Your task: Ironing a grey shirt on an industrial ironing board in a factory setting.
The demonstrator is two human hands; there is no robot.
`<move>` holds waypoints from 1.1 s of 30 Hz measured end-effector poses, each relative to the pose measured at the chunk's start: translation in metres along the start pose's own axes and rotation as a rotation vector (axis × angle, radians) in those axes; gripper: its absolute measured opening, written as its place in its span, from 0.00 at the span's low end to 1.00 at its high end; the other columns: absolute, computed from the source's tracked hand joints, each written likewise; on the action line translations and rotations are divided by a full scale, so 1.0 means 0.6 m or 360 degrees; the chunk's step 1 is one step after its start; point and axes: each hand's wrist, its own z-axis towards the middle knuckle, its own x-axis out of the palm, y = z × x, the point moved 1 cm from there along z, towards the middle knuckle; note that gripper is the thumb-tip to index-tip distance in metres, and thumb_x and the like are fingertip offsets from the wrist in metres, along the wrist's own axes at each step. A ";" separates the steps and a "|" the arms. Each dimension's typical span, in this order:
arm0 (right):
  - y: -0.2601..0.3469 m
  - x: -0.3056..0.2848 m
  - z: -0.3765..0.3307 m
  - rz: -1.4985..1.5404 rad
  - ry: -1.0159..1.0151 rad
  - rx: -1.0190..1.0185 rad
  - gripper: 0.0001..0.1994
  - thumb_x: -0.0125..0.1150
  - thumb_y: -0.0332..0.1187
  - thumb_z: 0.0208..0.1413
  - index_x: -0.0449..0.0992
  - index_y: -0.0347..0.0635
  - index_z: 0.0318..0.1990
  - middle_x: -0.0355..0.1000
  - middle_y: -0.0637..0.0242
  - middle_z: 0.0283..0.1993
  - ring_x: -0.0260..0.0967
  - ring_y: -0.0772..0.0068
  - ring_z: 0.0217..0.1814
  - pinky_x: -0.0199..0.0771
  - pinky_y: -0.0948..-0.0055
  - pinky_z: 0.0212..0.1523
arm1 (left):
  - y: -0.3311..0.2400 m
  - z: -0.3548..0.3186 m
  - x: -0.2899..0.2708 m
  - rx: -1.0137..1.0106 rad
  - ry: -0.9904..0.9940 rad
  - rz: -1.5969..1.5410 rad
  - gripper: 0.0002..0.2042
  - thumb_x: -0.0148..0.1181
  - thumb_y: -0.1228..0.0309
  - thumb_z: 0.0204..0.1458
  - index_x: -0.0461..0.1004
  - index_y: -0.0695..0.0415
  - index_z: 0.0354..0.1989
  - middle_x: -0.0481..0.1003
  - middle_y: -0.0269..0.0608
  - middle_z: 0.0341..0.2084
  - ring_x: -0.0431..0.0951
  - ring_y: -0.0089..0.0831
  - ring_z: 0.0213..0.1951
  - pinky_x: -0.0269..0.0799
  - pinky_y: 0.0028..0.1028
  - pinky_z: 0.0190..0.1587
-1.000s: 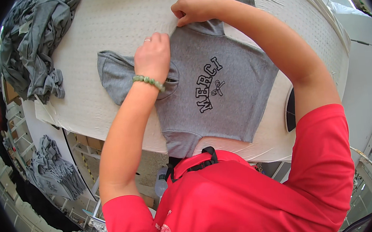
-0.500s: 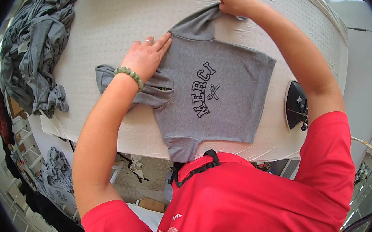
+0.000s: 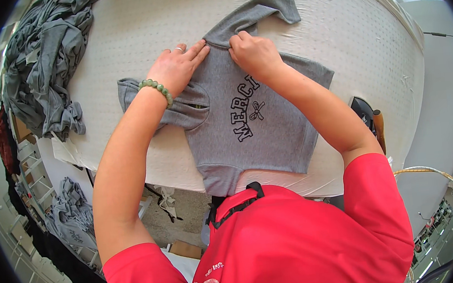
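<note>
A grey hooded sweatshirt (image 3: 286, 141) with dark outlined lettering and a bow print lies front side up on the padded table, its hood toward the left. My left hand (image 3: 176, 66), with a green bead bracelet and a ring, rests with extended fingers on the shoulder beside the hood. Close to it, my right hand (image 3: 255, 55) is closed in a pinch on the cloth where the far sleeve joins the body. That sleeve (image 3: 274, 9) stretches away, bent at its cuff end. The other sleeve hangs at the near table edge, against my red shirt.
An iron (image 3: 363, 111) with a wooden handle stands at the right, partly behind my right forearm. Crumpled grey garments (image 3: 49, 60) are heaped at the far left of the white-covered table (image 3: 156, 13). More grey cloth (image 3: 71, 214) lies lower at the left. A cable (image 3: 439, 170) curves at the right.
My right hand has let go of the far sleeve's cuff end and come back toward me and left, to the sleeve's seam. My left hand stays on the shoulder.
</note>
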 end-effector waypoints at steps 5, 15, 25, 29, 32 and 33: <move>0.005 0.006 0.009 -0.0137 0.0013 -0.0044 0.08 0.63 0.35 0.60 0.72 0.44 0.33 0.72 0.63 0.30 0.78 0.57 0.26 0.80 0.59 0.27 | 0.001 -0.003 0.002 -0.0022 -0.0036 0.0023 0.31 0.52 0.72 0.62 0.61 0.48 0.76 0.62 0.29 0.75 0.76 0.39 0.62 0.78 0.37 0.56; 0.010 -0.001 0.007 -0.0013 -0.0179 -0.0095 0.09 0.63 0.34 0.60 0.68 0.45 0.32 0.76 0.63 0.29 0.78 0.60 0.24 0.78 0.61 0.22 | -0.005 0.003 0.009 -0.0069 -0.0083 0.0038 0.33 0.53 0.73 0.60 0.61 0.48 0.77 0.64 0.30 0.73 0.76 0.38 0.60 0.77 0.37 0.57; 0.012 0.014 0.007 -0.0132 -0.0135 -0.0041 0.07 0.63 0.33 0.60 0.69 0.46 0.34 0.75 0.64 0.25 0.78 0.59 0.23 0.78 0.60 0.22 | -0.012 0.016 0.004 -0.0136 0.0070 0.0037 0.29 0.49 0.70 0.65 0.62 0.45 0.77 0.66 0.31 0.71 0.75 0.38 0.63 0.77 0.37 0.57; 0.007 -0.001 -0.003 -0.0136 -0.0077 0.0030 0.07 0.62 0.34 0.60 0.70 0.47 0.34 0.76 0.64 0.27 0.79 0.58 0.26 0.79 0.58 0.25 | -0.016 0.014 -0.003 -0.0113 0.0115 0.0045 0.30 0.49 0.70 0.66 0.60 0.43 0.78 0.66 0.31 0.71 0.75 0.39 0.62 0.77 0.37 0.58; -0.011 -0.033 -0.032 -0.0168 0.0015 0.0120 0.06 0.63 0.34 0.60 0.73 0.47 0.37 0.77 0.64 0.31 0.81 0.58 0.31 0.81 0.58 0.30 | -0.017 0.014 -0.004 -0.0131 0.0100 0.0046 0.30 0.49 0.70 0.66 0.59 0.42 0.78 0.66 0.31 0.71 0.74 0.40 0.63 0.76 0.37 0.58; -0.019 -0.049 -0.046 -0.0184 0.0062 0.0166 0.06 0.64 0.35 0.59 0.74 0.47 0.39 0.78 0.64 0.33 0.81 0.58 0.34 0.81 0.57 0.32 | -0.018 0.015 -0.004 -0.0140 0.0092 0.0045 0.30 0.48 0.70 0.66 0.59 0.42 0.79 0.66 0.31 0.71 0.74 0.40 0.63 0.76 0.38 0.58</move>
